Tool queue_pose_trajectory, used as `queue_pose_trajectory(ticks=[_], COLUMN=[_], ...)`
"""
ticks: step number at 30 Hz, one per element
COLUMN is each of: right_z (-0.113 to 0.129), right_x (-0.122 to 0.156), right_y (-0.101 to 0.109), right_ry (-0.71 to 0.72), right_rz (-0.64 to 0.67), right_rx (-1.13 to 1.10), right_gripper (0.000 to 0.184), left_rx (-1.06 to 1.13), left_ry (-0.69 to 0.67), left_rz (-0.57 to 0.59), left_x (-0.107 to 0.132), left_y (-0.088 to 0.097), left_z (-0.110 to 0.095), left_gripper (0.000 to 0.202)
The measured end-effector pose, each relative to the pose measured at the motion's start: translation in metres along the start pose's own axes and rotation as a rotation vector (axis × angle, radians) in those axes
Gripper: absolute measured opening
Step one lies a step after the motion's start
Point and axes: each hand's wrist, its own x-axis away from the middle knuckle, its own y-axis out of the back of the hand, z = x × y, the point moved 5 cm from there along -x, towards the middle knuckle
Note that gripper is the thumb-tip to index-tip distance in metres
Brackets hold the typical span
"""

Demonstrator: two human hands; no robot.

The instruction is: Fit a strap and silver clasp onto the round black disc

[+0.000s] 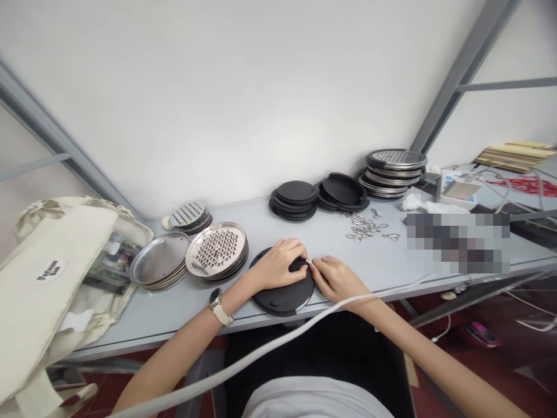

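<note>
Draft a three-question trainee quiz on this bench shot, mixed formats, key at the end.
1. Multiple choice: where are the loose metal clips scattered?
A) inside the cloth bag
B) on the bench
C) on top of the grater stack

2. True or false: the watch is worn on the person's right side.

3. Open: what is each hand doing?

Key:
1. B.
2. False; the watch is worn on the person's left side.
3. The left hand rests on a black disc; the right hand appears to pinch a small metal piece at the disc's edge.
</note>
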Motion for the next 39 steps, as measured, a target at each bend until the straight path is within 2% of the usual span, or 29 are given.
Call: queue_pose_trajectory(ticks=[6,11,25,33,39], right_z=[-0.008,-0.011,-0.008,-0.007,-0.006], right_x=[-0.004,-0.006,-0.004,-0.004,-0.003], right_y=[0.0,0.001,-0.002,-0.002,-0.001], right_ry=[-0.06,-0.064,-0.056,-0.046,-0.045], right_rz=[0.036,0.087,0.049,0.049,0.037], right_rx=[-0.139,-0.213,-0.074,-0.064,-0.064], right_gripper=[0.03,0.032,0.031,0.03,0.029], left_rx=[-0.041,-0.022,-0.029,-0.097,-0.128], left_ry=[-0.016,-0.041,-0.021,0.017,0.027], left_rz=[-0.02,-0.019,-0.015,-0.023,-0.041], left_x=[0.0,0.001,0.0,0.0,0.0], left_y=[0.001,0.0,-0.001,0.0,0.002], left_z=[-0.003,-0.003,-0.002,-0.001,0.0], left_gripper=[0.019,0.017,0.014,0.007,0.009])
